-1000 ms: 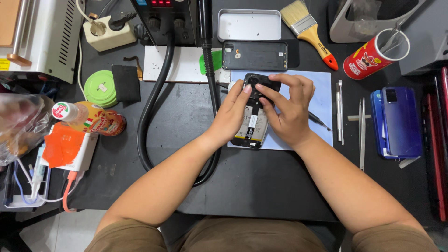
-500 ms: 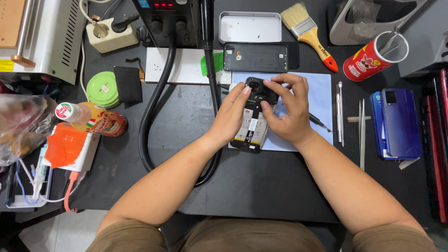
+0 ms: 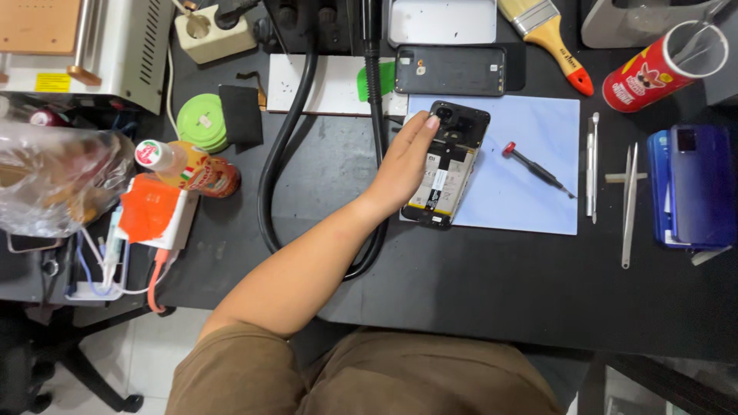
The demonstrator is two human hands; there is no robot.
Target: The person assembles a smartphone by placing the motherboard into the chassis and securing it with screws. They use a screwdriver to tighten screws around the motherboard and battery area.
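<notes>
An opened phone point(image 3: 450, 165) with its back off lies on a pale blue mat point(image 3: 530, 192) on the black table. My left hand point(image 3: 406, 165) rests on the phone's left edge, fingers laid over it and one fingertip near its top. My right hand is out of view. A small red-handled screwdriver point(image 3: 536, 170) lies on the mat to the right of the phone, untouched.
A dark phone back cover point(image 3: 450, 71) lies above the mat. Tweezers and metal pry tools point(image 3: 629, 204) and a blue phone point(image 3: 701, 188) are at right. A red can point(image 3: 661, 69), a brush point(image 3: 546, 34), a thick black hose point(image 3: 280, 177) and a bottle point(image 3: 192, 170) stand around.
My right hand has left the phone and gone out of view. The red-handled screwdriver now lies bare on the mat. My left hand stays on the phone.
</notes>
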